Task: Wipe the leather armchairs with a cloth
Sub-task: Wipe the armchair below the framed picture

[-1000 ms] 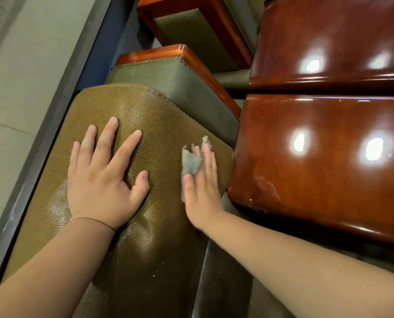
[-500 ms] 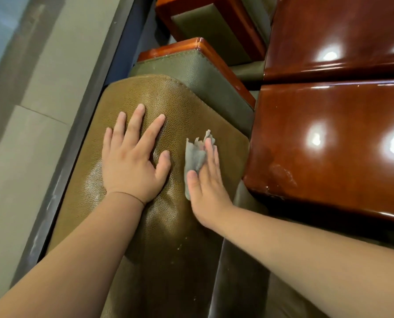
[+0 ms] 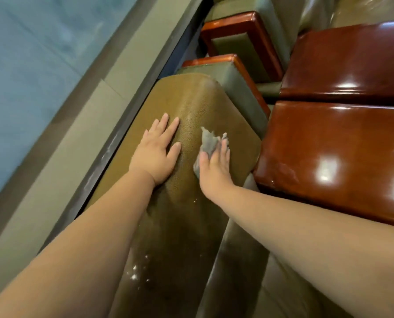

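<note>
The right hand point(image 3: 215, 166) lies flat with straight fingers on the grey cloth point(image 3: 208, 143), pressing it onto the top of the armchair point(image 3: 198, 104); the cloth sticks out beyond the fingertips. The left hand point(image 3: 155, 152) rests open on the leather just beside it.

Both bare forearms reach forward from the bottom edge, converging slightly toward the middle. The left hand point(image 3: 155, 154) lies palm down with straight fingers held close together and the thumb spread to the side. The right hand point(image 3: 215, 167) is also flat (fingers straight, pointing away), pressing a grey cloth point(image 3: 208, 143) under its palm and fingertips.
</note>
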